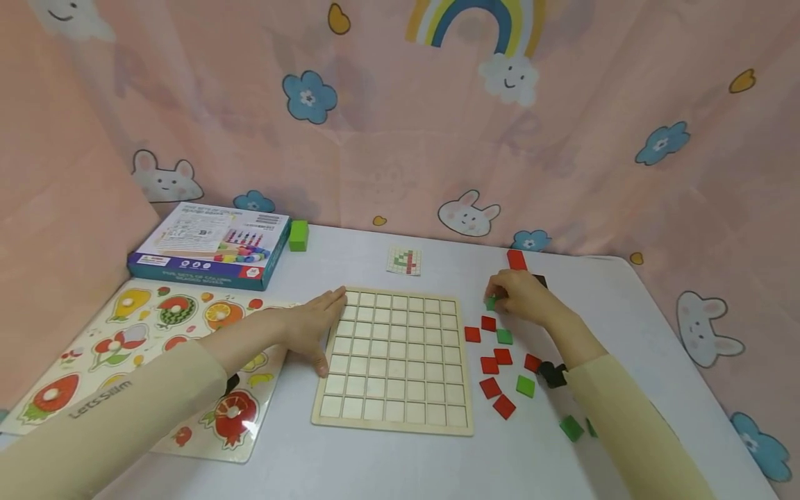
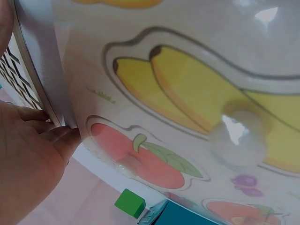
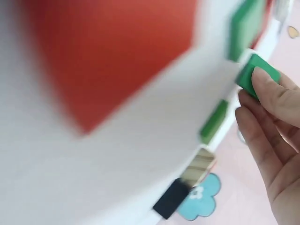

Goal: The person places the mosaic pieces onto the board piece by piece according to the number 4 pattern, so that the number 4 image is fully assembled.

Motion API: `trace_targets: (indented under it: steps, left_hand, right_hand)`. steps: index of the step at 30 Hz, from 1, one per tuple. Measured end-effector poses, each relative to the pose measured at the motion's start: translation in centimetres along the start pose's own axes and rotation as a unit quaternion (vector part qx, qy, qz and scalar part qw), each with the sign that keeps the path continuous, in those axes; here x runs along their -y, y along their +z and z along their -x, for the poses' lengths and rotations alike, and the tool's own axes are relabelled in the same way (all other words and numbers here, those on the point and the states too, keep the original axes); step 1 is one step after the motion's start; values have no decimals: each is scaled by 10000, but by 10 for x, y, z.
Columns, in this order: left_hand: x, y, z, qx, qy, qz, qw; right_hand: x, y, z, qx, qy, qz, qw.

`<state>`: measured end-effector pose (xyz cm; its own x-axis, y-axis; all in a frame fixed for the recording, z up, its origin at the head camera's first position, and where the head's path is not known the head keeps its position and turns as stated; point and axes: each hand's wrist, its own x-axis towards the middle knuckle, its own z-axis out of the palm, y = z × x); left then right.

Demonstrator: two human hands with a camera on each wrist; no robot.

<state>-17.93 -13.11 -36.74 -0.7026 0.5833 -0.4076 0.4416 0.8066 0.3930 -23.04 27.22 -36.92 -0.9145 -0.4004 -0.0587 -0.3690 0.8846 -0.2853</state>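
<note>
My left hand (image 1: pixel 310 330) rests against the left edge of a wooden grid board (image 1: pixel 392 426), fingers extended. The left wrist view shows that hand's (image 2: pixel 33 159) fingertips at the board's side. To the right of the board, my right hand (image 1: pixel 520 297) pinches a small green square tile (image 3: pixel 255 77) between thumb and fingers, just above the table. Red tiles (image 1: pixel 489 365) and green tiles (image 1: pixel 526 386) lie scattered beside the board. All the grid's visible cells are bare. A small card (image 1: pixel 403 261) with a red and green grid pattern lies behind the board.
On the left lies a fruit picture puzzle board (image 1: pixel 250 444), partly under my left forearm. Behind it are a boxed toy set (image 1: pixel 206 246) and a green block (image 1: pixel 298 236). A red block (image 1: pixel 516 260) and black pieces (image 1: pixel 551 375) are at the right. A pink curtain (image 1: pixel 387 139) hangs behind.
</note>
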Motion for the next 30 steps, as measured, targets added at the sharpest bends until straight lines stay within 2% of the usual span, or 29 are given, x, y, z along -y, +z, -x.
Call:
trace_targets:
  steps: [3,9,15,21,25,30]
  left_hand:
    - [-1,-1,1,34,-25,-25,10000]
    - [-2,-2,3,29,21,-85,10000]
    - [-3,-2,3,31,35,-106,9999]
    - [-3,0,0,21,17,-145,9999]
    - [-2,1,0,16,-22,-148,9999]
    - [-1,1,0,13,-17,-123,9999]
  right_hand:
    - [8,-4,-5,-101,-30,-269,9996]
    - [40,-4,-19,-420,18,-1295,9907]
    - [69,4,-39,-212,-260,-1701,9849]
    - [88,11,-52,180,-353,-1874,9815]
    - [95,17,-57,409,-399,-1756,9828]
    - [100,20,-57,517,-267,-1532,9865]
